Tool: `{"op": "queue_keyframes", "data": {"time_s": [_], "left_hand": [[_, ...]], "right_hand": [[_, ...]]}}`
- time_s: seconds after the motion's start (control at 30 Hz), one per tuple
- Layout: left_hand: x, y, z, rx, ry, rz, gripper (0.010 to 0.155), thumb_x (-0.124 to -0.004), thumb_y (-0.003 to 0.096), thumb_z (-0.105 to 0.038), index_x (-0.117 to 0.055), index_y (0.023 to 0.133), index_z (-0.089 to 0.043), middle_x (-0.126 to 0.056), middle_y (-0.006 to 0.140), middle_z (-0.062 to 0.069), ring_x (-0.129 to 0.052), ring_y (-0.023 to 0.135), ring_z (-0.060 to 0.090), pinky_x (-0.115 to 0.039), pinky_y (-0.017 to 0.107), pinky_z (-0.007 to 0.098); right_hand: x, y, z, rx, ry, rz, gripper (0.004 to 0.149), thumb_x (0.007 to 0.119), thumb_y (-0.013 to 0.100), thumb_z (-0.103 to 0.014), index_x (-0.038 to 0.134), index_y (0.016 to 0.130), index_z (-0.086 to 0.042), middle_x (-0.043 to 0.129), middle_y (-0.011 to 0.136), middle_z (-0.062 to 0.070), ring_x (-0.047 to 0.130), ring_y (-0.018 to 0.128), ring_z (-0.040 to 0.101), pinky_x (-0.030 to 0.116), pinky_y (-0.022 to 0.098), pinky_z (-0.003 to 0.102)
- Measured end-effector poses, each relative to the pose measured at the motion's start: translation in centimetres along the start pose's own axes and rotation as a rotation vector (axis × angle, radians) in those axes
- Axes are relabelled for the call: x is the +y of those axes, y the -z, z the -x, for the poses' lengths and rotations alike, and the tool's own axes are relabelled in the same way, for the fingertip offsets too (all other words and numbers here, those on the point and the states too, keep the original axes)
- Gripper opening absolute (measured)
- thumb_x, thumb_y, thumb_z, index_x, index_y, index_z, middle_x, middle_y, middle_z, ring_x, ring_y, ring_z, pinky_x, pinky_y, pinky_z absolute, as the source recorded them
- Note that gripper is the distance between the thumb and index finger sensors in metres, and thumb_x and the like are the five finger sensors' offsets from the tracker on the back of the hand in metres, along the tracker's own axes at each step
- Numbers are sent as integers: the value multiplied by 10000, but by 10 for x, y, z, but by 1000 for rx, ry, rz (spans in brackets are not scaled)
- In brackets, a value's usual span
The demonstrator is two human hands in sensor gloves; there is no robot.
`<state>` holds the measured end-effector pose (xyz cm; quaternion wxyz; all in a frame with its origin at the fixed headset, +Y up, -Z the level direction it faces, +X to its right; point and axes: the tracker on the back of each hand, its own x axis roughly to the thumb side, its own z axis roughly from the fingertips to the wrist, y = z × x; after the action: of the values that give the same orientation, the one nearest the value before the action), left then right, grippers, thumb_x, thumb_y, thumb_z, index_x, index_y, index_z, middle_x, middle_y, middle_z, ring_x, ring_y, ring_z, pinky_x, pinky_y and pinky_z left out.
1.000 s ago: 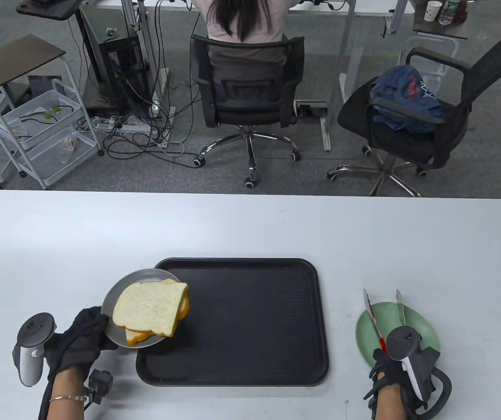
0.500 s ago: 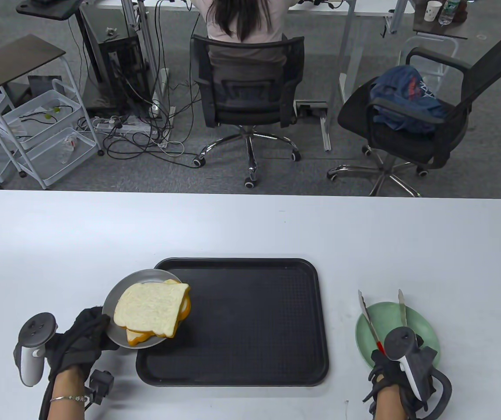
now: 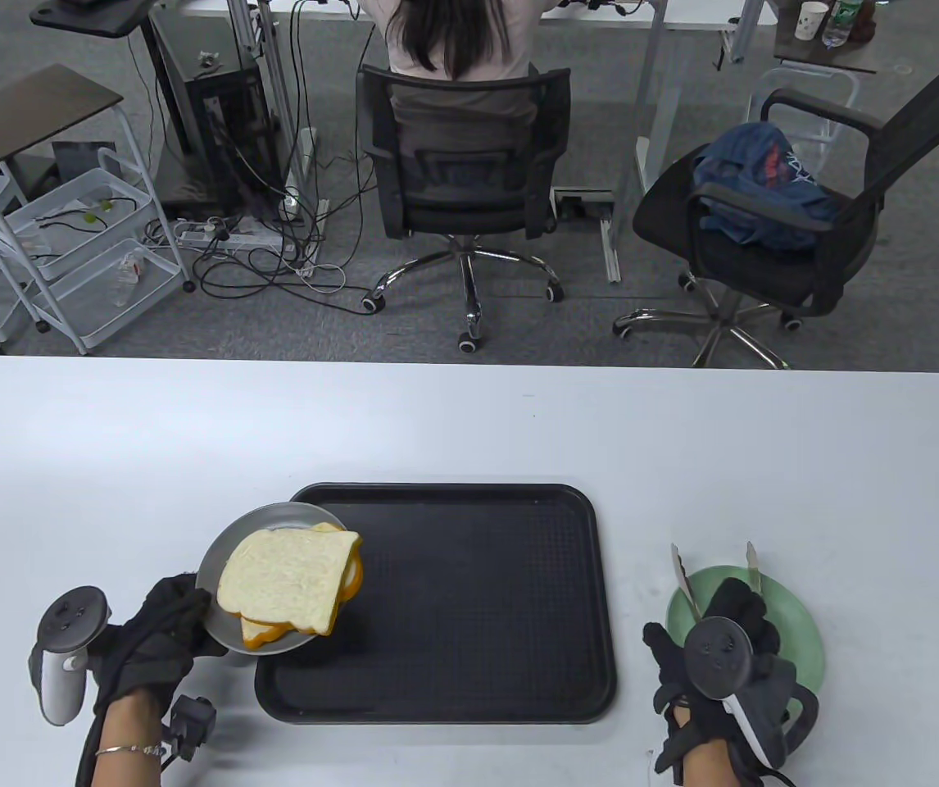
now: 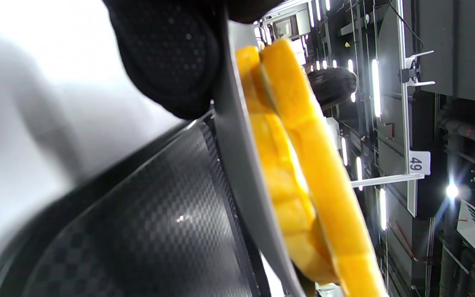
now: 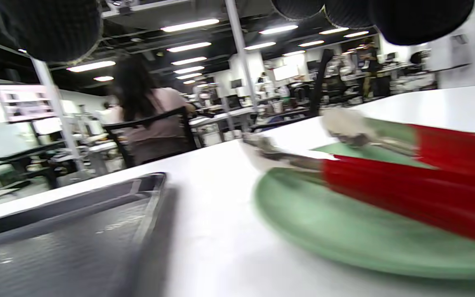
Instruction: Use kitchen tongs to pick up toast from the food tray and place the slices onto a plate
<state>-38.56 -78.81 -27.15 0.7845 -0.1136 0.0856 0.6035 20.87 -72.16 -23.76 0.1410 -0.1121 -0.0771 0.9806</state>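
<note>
In the table view, your left hand (image 3: pixel 154 635) grips the near left rim of a grey metal plate (image 3: pixel 228 541), which hangs tilted over the tray's (image 3: pixel 469 607) near left corner with two toast slices (image 3: pixel 289 578) stacked on it. The toast looks light, soft and easy to crush, so I think you should take each slice by its crust edge with the tongs (image 3: pixel 687 578) and squeeze gently. Compared with half a second ago, the grey plate tips a little more toward the tray, and your right hand (image 3: pixel 719 664) has let go of the tongs: its fingers now lie spread over the handles and grasp nothing, while the tongs rest across the green plate (image 3: pixel 797 623) near the table's near right corner. In the left wrist view, a fingertip (image 4: pixel 167 57) presses under the grey plate and the yellow crusts (image 4: pixel 303 165) lean on it. In the right wrist view, the red handles (image 5: pixel 410 181) lie on the green plate, blurred.
</note>
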Motion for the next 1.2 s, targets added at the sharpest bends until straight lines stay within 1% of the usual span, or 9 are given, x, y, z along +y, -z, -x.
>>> {"op": "queue_keyframes", "data": {"time_s": [0.17,0.3,0.47,0.63,0.7,0.93,1.07,1.2], "left_hand": [[0,0,0,-7,-1,2,585,-607,732,-273,-374,1137,80,-793,971,215,-1039,639,241,-974,471,226],[-1,0,0,-6,5,1,584,-608,732,-273,-375,1137,78,-791,973,214,-1039,640,242,-973,471,227],[-1,1,-1,-9,8,2,584,-608,732,-273,-377,1136,79,-793,971,216,-1038,640,243,-973,471,227],[-1,1,-2,-17,10,6,585,-609,731,-273,-377,1137,79,-793,971,217,-1039,637,244,-974,469,229],[-1,1,-2,-17,14,4,584,-609,731,-273,-377,1137,77,-792,972,215,-1040,638,243,-973,470,228],[-1,2,-2,-20,28,-10,584,-608,731,-273,-376,1136,78,-793,971,216,-1039,639,244,-974,470,228],[0,2,-3,-23,30,-23,584,-608,732,-274,-374,1137,77,-791,972,215,-1039,639,244,-973,471,229],[4,0,-2,-25,17,-57,584,-607,731,-272,-374,1135,78,-789,974,217,-1039,641,245,-974,473,229]], "right_hand": [[11,-6,-43,-150,44,-23,1015,769,390,-607,252,1009,10,358,1038,362,440,825,650,582,485,707],[22,-11,-72,-240,82,-48,1018,765,393,-613,242,1011,5,336,1044,360,405,842,651,548,504,725],[39,-19,-99,-348,134,-77,1024,759,395,-621,231,1011,5,320,1046,360,353,874,629,512,533,725],[55,-23,-108,-459,268,-80,1022,767,396,-611,245,1007,21,329,1037,374,368,871,622,521,565,664],[61,-23,-108,-476,295,-105,1022,764,400,-612,241,1005,23,318,1034,379,359,868,624,517,564,663],[73,-26,-108,-515,180,-144,1023,753,404,-617,224,1006,20,275,1035,382,317,868,630,484,563,680],[73,-28,-110,-537,199,-158,1024,751,406,-617,219,1006,19,264,1035,382,308,869,629,478,564,682],[74,-30,-113,-558,204,-173,1025,749,407,-619,215,1006,19,261,1035,382,306,869,629,478,566,680]]}}
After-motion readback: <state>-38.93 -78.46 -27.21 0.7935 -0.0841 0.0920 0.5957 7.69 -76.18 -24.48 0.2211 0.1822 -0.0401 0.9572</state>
